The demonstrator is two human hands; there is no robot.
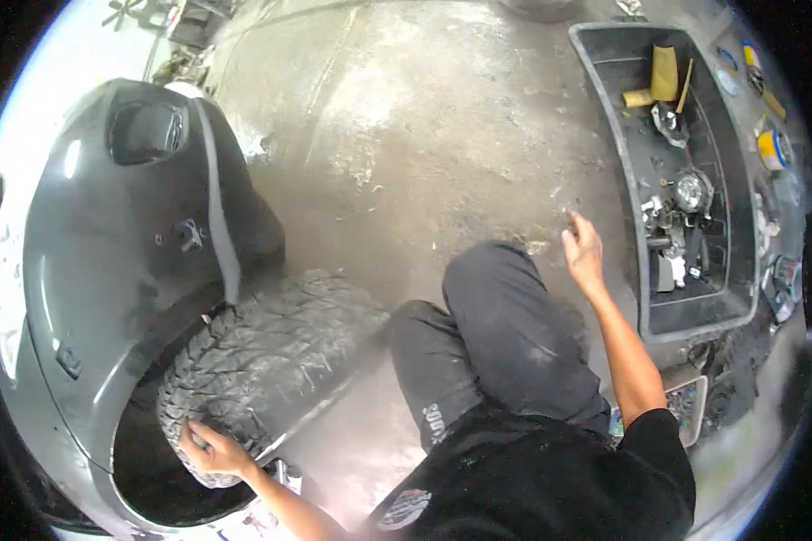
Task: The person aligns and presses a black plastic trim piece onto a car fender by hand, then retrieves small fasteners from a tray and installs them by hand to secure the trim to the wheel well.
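Left hand [216,453] loosely spread at tire [284,352], right hand [585,250] likewise above scuffed concrete floor [406,135], near bin [686,317].

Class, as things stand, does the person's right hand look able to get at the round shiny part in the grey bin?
Probably yes: the right hand is beside the open bin, where the round shiny part lies uncovered; only the bin's side wall seems in between.
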